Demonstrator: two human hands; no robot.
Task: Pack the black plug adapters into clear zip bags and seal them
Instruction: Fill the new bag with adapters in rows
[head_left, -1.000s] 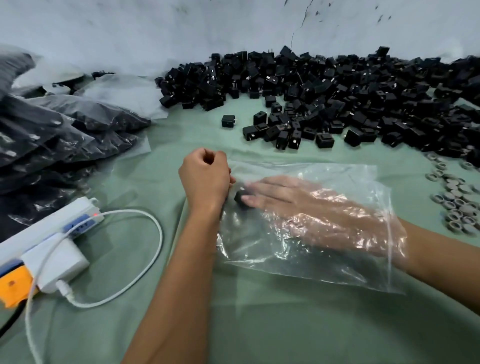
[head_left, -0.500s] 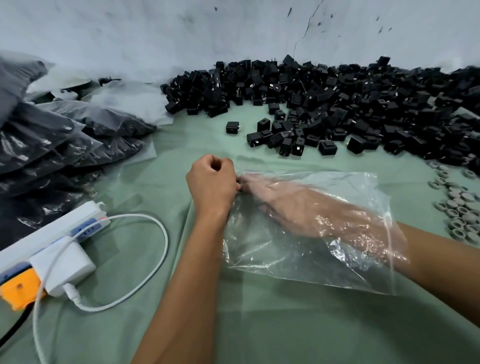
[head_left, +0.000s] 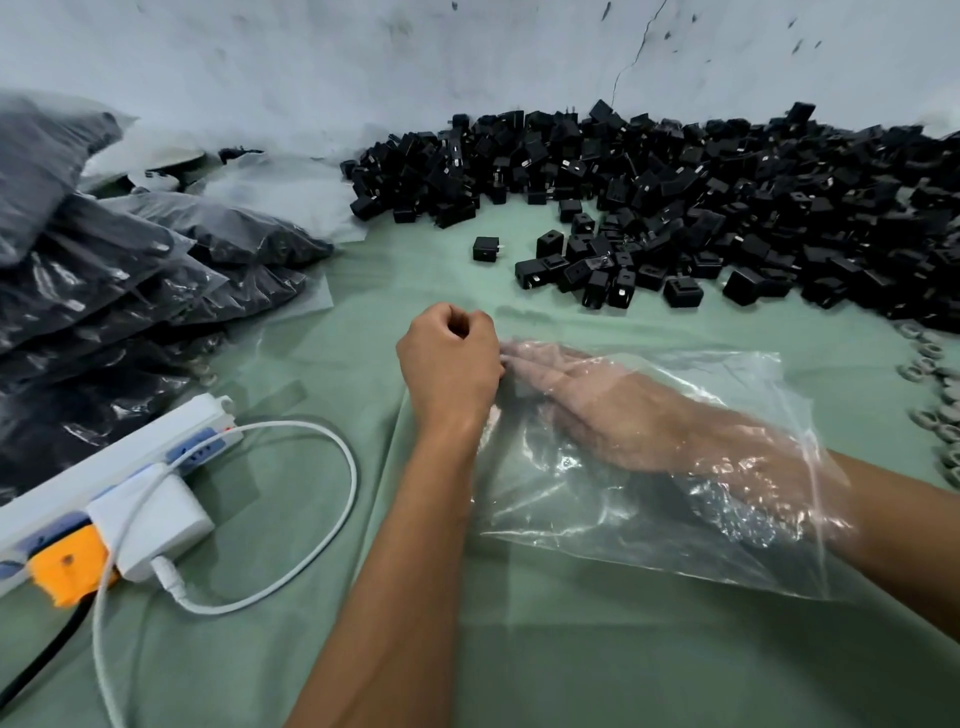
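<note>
L hand (head_left: 449, 364) is curled into a fist at the closed left end of the clear plastic zip bag (head_left: 649, 514), fingers folded in, pinching the bag's edge where the film bunches vs. the knuckles. R hand (head_left: 597, 410) is pushed deep inside that bag through its open right end, wrist and forearm sleeved by film, fingers straight and flat, tips reaching the L fist. Can't tell whether anything sits under the R fingertips: the spot is dark and blurred through the plastic. Bag lies flat on the pale green cloth-covered table (head_left: 571, 649), wrinkled and shiny near the forearm.

Big heap of small black cube-shaped plug adapters (head_left: 701, 208) runs along the back of the table vs. the grey-white wall (head_left: 363, 67), spreading to the right edge. A few strays sit nearer the bag; one lone black adapter (head_left: 485, 248) is apart on the left of the heap's front.

At left: stack of filled clear bags packed w/ black adapters (head_left: 130, 280), overlapping, some flat empty film beside them. Front left: white power strip (head_left: 119, 457) w/ a white charger block (head_left: 150, 525) plugged in, its white cable (head_left: 332, 499) looping over the cloth, and an orange plug (head_left: 65, 571) beside the charger. Far right edge: cluster of small grey rings (head_left: 935, 395), well apart from the bag.
</note>
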